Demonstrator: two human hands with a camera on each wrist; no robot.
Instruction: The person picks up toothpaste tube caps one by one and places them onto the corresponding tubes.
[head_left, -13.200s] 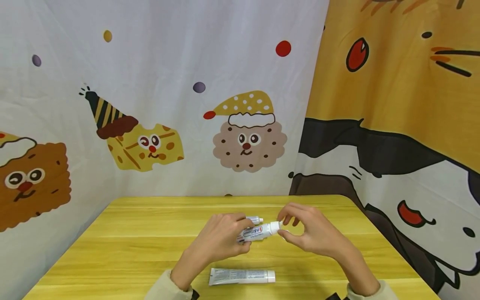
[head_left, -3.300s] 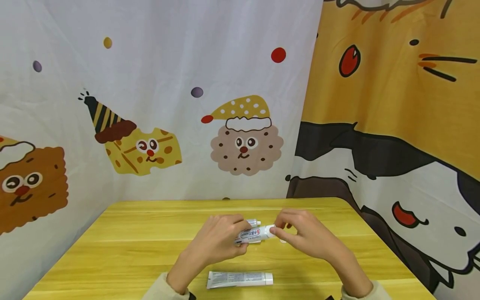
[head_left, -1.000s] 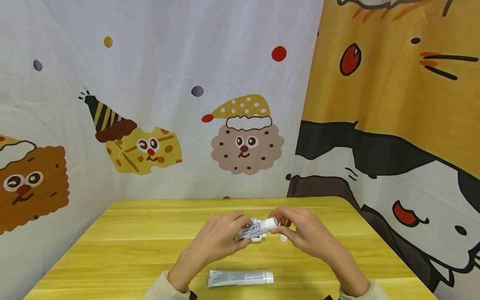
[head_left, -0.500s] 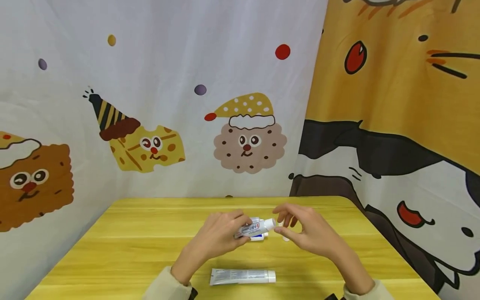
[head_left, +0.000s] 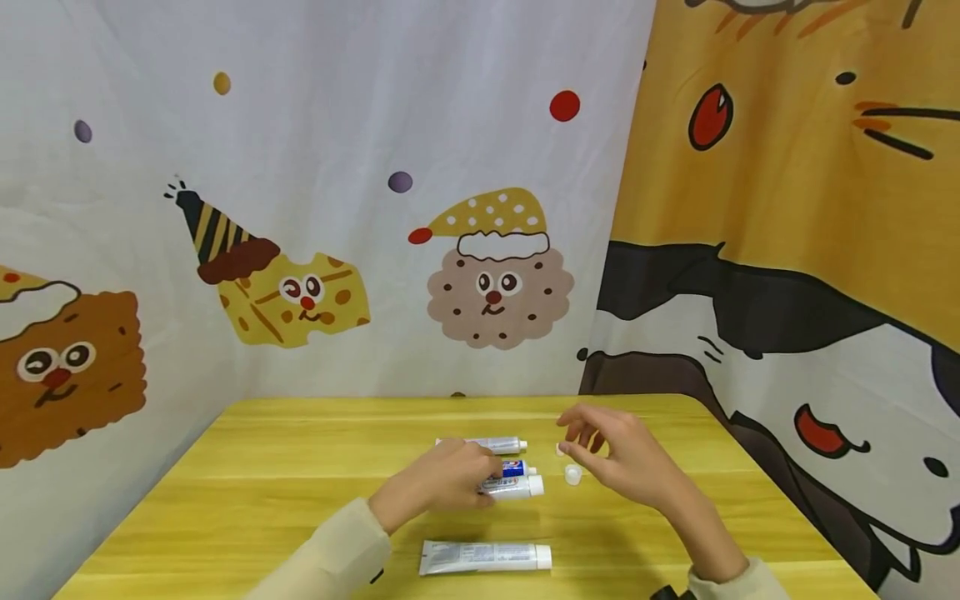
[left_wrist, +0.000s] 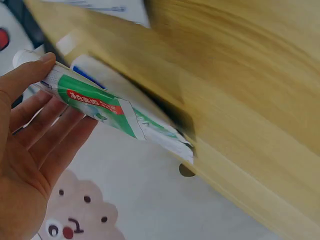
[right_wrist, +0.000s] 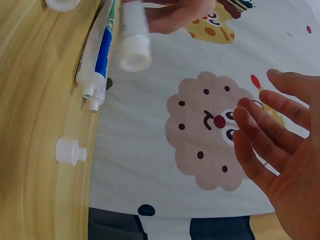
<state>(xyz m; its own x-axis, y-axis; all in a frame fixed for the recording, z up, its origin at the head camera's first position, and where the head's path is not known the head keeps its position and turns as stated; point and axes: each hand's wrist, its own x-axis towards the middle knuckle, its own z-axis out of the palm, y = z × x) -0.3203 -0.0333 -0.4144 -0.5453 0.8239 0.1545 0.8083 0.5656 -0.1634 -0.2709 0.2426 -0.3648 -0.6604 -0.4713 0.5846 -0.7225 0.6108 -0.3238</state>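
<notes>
My left hand [head_left: 453, 473] grips a white toothpaste tube [head_left: 517, 487] low over the table, its white cap end pointing right. The left wrist view shows the green-and-red label on this tube [left_wrist: 95, 102], pinched between thumb and fingers. Just behind it lie a blue-and-white toothpaste tube [head_left: 516, 468] and a silvery-white one [head_left: 498, 445], both with bare nozzles. My right hand [head_left: 618, 454] hovers to the right with loosely bent fingers, holding nothing. Beneath its fingertips are two loose white caps, a nearer cap [head_left: 573, 474] and a partly hidden farther cap [head_left: 559, 449].
Closest to me on the wooden table [head_left: 300, 500], a capped white toothpaste tube [head_left: 483, 557] lies flat, cap to the right. A cartoon-printed curtain [head_left: 315, 125] hangs behind the table and along its sides.
My right hand, earlier at the cap end of the tube, has come away from it. The left hand has lowered that tube toward the table, and the tubes behind and loose caps show more.
</notes>
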